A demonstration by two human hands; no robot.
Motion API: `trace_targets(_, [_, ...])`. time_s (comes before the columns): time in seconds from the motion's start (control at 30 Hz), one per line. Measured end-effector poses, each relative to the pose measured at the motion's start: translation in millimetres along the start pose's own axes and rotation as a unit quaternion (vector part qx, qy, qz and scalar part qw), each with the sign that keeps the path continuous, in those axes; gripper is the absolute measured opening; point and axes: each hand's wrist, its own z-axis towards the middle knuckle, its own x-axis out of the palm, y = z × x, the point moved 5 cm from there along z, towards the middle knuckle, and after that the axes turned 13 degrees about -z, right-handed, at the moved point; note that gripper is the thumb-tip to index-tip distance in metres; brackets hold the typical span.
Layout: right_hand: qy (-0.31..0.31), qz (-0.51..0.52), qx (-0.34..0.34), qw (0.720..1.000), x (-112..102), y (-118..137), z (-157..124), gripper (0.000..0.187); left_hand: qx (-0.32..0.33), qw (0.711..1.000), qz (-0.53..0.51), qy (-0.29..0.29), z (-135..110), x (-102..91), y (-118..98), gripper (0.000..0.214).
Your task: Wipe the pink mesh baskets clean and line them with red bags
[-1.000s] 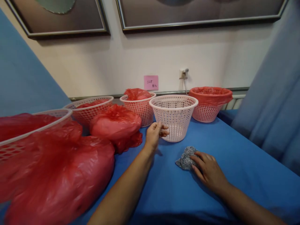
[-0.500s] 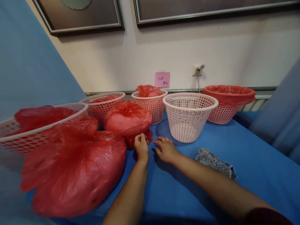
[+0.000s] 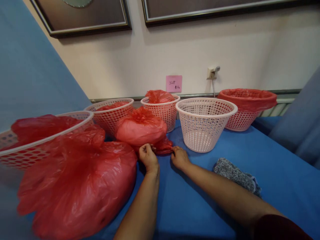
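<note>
A knotted, bulging red plastic bag (image 3: pixel 141 128) rests on the blue-covered table, and a flatter piece of red plastic bag (image 3: pixel 163 146) spreads from under its right side. My left hand (image 3: pixel 149 158) is closed on this flat bag at the front of the bulging one. The fingertips of my right hand (image 3: pixel 180 158) pinch its right end. Whether the two red pieces are joined is hidden. Just behind my right hand stands a bare white mesh basket (image 3: pixel 202 133).
A larger filled red bag (image 3: pixel 87 183) lies at the left front. White baskets with red plastic inside stand at the left (image 3: pixel 90 115), at the back (image 3: pixel 172 113) and at the right (image 3: pixel 240 120). A grey speckled cloth (image 3: pixel 236 175) lies near my right forearm.
My right hand has moved from bare table onto the flat red bag, whose end is now stretched rightward between my hands. The left hand stays close to where it was.
</note>
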Motion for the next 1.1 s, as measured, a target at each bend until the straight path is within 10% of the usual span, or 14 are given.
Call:
trace_targets(0.43, [-0.232,0.248,0.019,0.94,-27,-39,-24,0.02,0.016,0.998,0.057,-0.021,18,-11.1,18,0.016])
trace_targets(0.87, [-0.289,0.397,0.013,0.871,-103,-95,-123,0.005,-0.009,0.996,0.09,0.016,16,-9.5,27,0.021])
trace_targets(1.1, [-0.277,0.409,0.113,0.862,-102,-126,-109,0.035,-0.097,0.966,0.156,0.183,-9,13.9,25,0.025])
